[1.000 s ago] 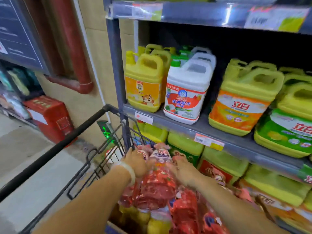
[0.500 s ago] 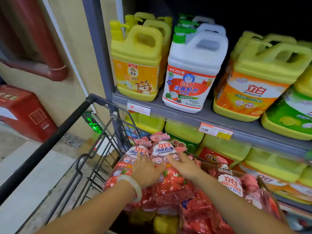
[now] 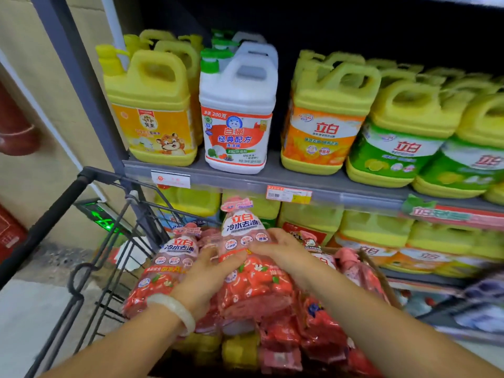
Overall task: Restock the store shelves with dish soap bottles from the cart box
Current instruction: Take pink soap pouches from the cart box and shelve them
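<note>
Several red shrink-wrapped dish soap bottles lie in the cart's box. The top one point(image 3: 246, 271) sits between both hands, its white label and pink cap pointing at the shelves. My left hand point(image 3: 210, 274) grips its left side, a pale bangle on that wrist. My right hand point(image 3: 283, 251) grips its right side near the neck. A second red bottle point(image 3: 166, 266) lies just left of my left hand. Further red bottles point(image 3: 321, 331) and yellow ones fill the box below, partly hidden by my arms.
The wire cart point(image 3: 90, 271) with a black handle stands against the shelf post point(image 3: 79, 85). The grey shelf point(image 3: 341, 190) carries yellow and white soap jugs point(image 3: 237, 110), with more yellow jugs point(image 3: 376, 227) on the shelf beneath. A beige wall and floor lie to the left.
Both hands have closed tighter on the top red bottle and raised its cap end toward the shelves. The view has tilted and moved closer to the shelf.
</note>
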{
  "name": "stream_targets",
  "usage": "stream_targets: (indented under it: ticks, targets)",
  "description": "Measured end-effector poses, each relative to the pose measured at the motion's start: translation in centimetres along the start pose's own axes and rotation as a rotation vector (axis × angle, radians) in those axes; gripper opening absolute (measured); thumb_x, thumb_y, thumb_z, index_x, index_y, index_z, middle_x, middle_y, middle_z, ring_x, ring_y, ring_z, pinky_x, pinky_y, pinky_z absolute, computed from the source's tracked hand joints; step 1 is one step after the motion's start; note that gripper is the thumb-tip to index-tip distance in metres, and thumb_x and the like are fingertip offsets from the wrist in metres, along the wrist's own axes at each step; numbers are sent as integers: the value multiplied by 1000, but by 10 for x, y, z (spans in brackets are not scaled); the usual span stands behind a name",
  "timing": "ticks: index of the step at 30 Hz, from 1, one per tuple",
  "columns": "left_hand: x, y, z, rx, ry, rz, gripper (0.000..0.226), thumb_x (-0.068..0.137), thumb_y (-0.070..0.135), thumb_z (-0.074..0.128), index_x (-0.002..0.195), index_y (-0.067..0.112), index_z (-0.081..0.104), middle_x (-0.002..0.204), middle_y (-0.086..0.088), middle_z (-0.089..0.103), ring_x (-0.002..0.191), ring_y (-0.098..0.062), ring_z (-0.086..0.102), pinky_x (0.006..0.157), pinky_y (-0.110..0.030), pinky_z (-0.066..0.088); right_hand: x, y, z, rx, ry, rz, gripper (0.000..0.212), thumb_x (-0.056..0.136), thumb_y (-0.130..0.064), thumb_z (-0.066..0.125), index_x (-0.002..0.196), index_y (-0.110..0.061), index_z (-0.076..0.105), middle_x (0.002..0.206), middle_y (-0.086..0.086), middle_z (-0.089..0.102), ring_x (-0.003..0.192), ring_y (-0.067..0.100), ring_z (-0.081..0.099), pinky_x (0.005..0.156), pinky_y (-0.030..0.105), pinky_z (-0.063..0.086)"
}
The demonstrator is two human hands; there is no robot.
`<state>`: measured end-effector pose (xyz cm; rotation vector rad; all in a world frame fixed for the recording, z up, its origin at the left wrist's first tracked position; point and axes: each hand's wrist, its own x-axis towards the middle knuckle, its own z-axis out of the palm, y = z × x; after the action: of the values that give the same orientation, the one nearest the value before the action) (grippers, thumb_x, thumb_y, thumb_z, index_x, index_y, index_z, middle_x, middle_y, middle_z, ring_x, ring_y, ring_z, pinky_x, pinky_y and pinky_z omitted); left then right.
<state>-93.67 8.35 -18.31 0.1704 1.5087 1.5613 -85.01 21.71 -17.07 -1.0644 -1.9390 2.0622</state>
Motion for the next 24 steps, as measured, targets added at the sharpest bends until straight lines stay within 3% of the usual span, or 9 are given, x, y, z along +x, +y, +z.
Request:
stream_targets:
  ticks: [3,5,9,11,13,16,18,21,24]
  targets:
    - [-23,-5,27,-25,-98,-48,22,80,8,69,100,3,64,83,-17,74,67,-27,73,55,-33,59,-28,3,-19,-3,28,-2,49,74,-10,76,117,-12,51,108,8,67,93,23,67,81,31,55]
    - [-38,-9,48,-30,-151,-72,31,77,8,69,107,0,63,90,-21,73,69,-29,73,57,-35,59,-50,5,-38,27,47,-9,53,73,-6,76,119,-11,49,112,11,66,94,25,66,85,36,54]
    - [-69,-15,104,-22,-278,-8,49,64,7,71,112,6,62,95,-19,73,73,-28,73,59,-35,59,-108,3,-85,170,77,-76,59,77,6,68,127,-9,43,120,13,61,86,23,64,70,30,55]
    - [-87,-20,139,-25,-350,45,46,65,3,69,110,8,62,93,-16,74,71,-26,72,59,-35,59,-143,5,-114,245,103,-127,61,79,8,65,130,-11,38,124,11,59,83,19,64,65,28,55]
    - [-108,-25,177,-7,-400,82,45,65,1,69,109,10,61,88,-12,75,68,-23,72,60,-35,60,-180,11,-147,261,151,-177,64,79,8,65,132,-14,36,123,7,58,83,18,64,67,30,56]
    - [-138,-39,239,44,-491,91,63,58,5,72,119,9,55,102,-15,72,77,-25,72,69,-40,60,-239,23,-199,277,240,-238,67,79,6,67,134,-14,34,127,5,57,86,17,65,65,30,57]
    - [-160,-51,283,60,-555,93,70,57,6,73,123,8,52,107,-17,70,77,-25,72,66,-40,60,-283,30,-235,250,320,-281,67,79,4,67,134,-13,34,127,4,57,93,19,64,71,32,56]
    - [-195,-72,354,90,-706,124,59,61,3,69,118,12,56,97,-12,74,70,-22,72,58,-36,59,-352,40,-288,207,420,-345,62,81,5,64,131,-15,34,114,-2,58,96,16,61,74,29,55]
    - [-227,-88,421,72,-842,137,39,75,-8,61,107,15,58,81,-4,75,63,-18,72,49,-28,55,-416,49,-338,211,491,-382,62,83,8,61,133,-14,33,114,-3,58,86,11,61,53,20,52]
